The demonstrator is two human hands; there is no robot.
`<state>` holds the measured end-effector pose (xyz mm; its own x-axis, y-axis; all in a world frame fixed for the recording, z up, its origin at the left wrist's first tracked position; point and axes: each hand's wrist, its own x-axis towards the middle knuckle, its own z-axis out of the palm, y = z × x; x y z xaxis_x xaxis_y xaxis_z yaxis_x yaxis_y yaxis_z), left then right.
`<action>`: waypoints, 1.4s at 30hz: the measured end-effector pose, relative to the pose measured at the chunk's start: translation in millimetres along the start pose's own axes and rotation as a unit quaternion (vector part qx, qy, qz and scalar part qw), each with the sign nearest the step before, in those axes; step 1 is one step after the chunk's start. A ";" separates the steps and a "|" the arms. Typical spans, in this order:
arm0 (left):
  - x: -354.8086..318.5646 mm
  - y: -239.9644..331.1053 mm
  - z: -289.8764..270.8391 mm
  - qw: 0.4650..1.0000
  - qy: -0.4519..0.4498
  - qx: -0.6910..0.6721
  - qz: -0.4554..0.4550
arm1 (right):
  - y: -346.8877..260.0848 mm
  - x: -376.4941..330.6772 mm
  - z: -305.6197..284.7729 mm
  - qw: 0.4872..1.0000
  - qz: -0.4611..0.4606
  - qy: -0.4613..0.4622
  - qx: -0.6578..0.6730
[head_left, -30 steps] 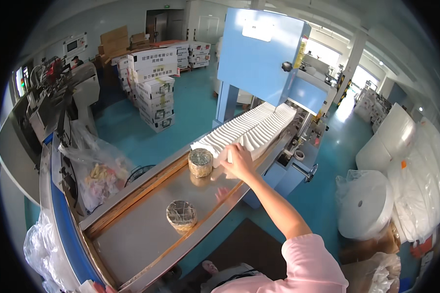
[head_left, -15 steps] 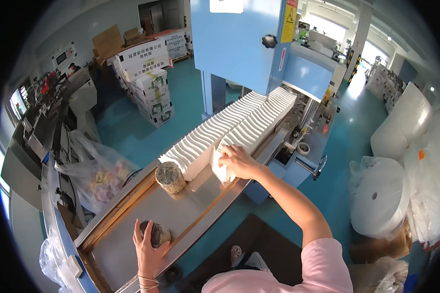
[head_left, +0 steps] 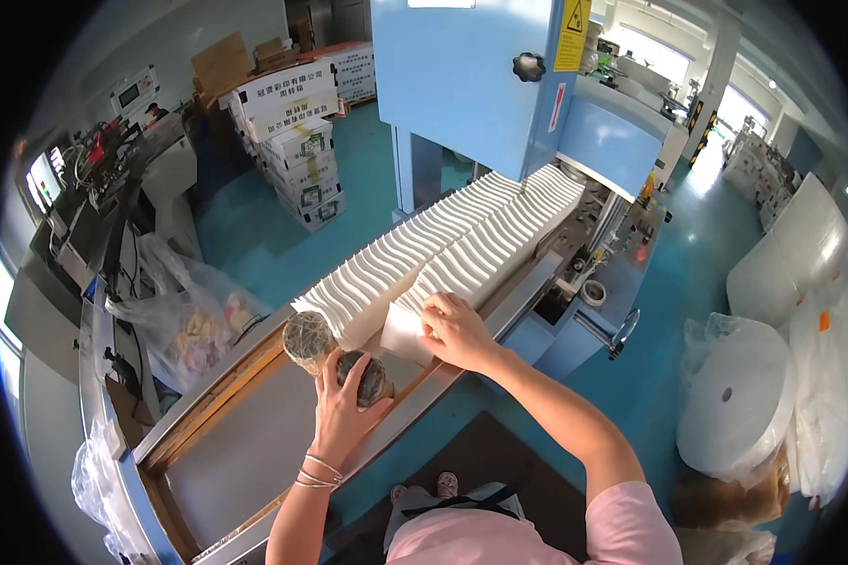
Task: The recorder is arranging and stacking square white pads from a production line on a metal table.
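Wrapped cylinder [head_left: 375,379] stands on the metal tray [head_left: 240,461]; left hand [head_left: 342,412] around it, fingers spread over the top, thumb to the right, apparently gripping. Second cylinder [head_left: 306,341] stands at the end of the left sheet row [head_left: 396,256], probably a stop against toppling. Right hand [head_left: 457,331] curls over the right sheet row's [head_left: 497,252] end, likely bracing it; cannot tell whether its fingers pinch. Beyond, blue machine housing [head_left: 462,85] overhangs the rows, partly blocking sight. Cartons [head_left: 297,113] stacked farther left.
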<state>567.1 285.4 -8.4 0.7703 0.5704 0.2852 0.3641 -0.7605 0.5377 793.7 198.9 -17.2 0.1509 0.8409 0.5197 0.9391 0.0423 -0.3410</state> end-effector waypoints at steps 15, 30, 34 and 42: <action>-12.3 -61.7 -41.8 0.999 -0.007 0.040 -0.004 | 19.3 16.5 -16.0 0.990 0.056 -0.130 -0.007; -3.5 -86.1 -41.8 0.992 -0.117 0.010 0.041 | 23.7 24.4 -20.6 0.970 0.104 -0.219 -0.010; 0.5 -81.2 -39.5 0.994 -0.101 0.028 0.013 | 28.5 22.2 -21.0 0.972 0.095 -0.214 -0.011; -14.0 -78.2 -42.7 0.990 -0.128 0.053 0.039 | 23.4 27.3 -18.4 0.971 0.129 -0.200 -0.008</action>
<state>505.4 350.1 -20.5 0.9005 0.4219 0.1052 0.3408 -0.8351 0.4318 825.5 212.9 3.4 0.2522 0.9650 0.0717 0.8910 -0.2026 -0.4063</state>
